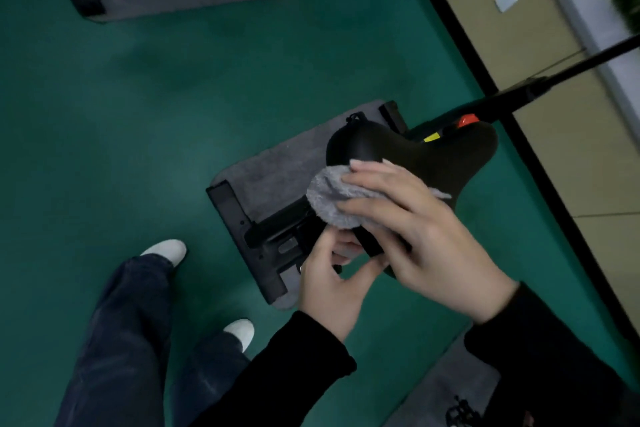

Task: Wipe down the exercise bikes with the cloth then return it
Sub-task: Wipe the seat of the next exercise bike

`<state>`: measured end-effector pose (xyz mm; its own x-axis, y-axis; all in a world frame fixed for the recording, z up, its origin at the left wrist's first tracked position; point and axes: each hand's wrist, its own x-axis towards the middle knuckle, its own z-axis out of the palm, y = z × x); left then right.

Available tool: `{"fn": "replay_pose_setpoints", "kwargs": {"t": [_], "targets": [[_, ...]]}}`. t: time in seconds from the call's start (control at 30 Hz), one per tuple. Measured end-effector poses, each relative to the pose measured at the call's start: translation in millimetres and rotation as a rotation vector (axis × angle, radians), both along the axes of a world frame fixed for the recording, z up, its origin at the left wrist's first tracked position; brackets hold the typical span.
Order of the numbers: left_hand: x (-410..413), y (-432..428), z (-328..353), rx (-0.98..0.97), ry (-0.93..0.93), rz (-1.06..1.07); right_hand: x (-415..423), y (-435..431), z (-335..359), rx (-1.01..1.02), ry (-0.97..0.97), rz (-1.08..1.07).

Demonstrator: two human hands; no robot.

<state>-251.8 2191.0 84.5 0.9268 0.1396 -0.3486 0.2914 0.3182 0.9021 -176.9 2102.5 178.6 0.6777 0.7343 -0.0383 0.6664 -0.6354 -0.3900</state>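
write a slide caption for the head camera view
The right hand presses a grey cloth onto the black saddle while the left hand grips its narrow end above a grey mat.

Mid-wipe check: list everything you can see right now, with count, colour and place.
cloth: one, grey, on the saddle, under the right hand
saddle: one, black, centre right
knob: one, red, just beyond the saddle
base frame: one, black, on the middle mat
mats: three, grey; top left, centre, bottom right
floor: green
shoes: two, white, lower left
right hand: presses the cloth onto the saddle
left hand: at the saddle's nose, grip unclear
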Motion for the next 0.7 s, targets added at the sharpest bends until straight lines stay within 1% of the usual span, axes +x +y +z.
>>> {"fn": "replay_pose_setpoints", "kwargs": {"t": [0.07,0.17,0.23,0.37,0.5,0.57,0.6,0.63,0.7], "targets": [[0,-3,-3,-0.037,-0.032,0.013,22,8,2,-0.074,-0.018,0.065],[1,-8,-7,-0.052,-0.055,0.030,53,19,9,-0.073,0.041,0.003],[1,-10,-8,-0.043,-0.062,0.043,57,19,14,-0.070,0.089,-0.016],[1,-9,-8,0.002,-0.104,0.084,37,11,17,-0.162,0.105,0.151],[1,-10,-10,0.029,-0.093,0.087,56,25,20,-0.214,0.123,0.184],[1,-10,-11,0.046,-0.096,0.088,78,38,16,-0.234,0.144,0.137],[1,-9,-12,0.051,-0.096,0.089,90,43,13,-0.231,0.168,0.076],[1,-9,-12,0.057,-0.098,0.085,103,45,10,-0.231,0.211,-0.013],[2,-7,-12,0.064,-0.097,0.066,122,39,7,-0.228,0.358,-0.209]]}}
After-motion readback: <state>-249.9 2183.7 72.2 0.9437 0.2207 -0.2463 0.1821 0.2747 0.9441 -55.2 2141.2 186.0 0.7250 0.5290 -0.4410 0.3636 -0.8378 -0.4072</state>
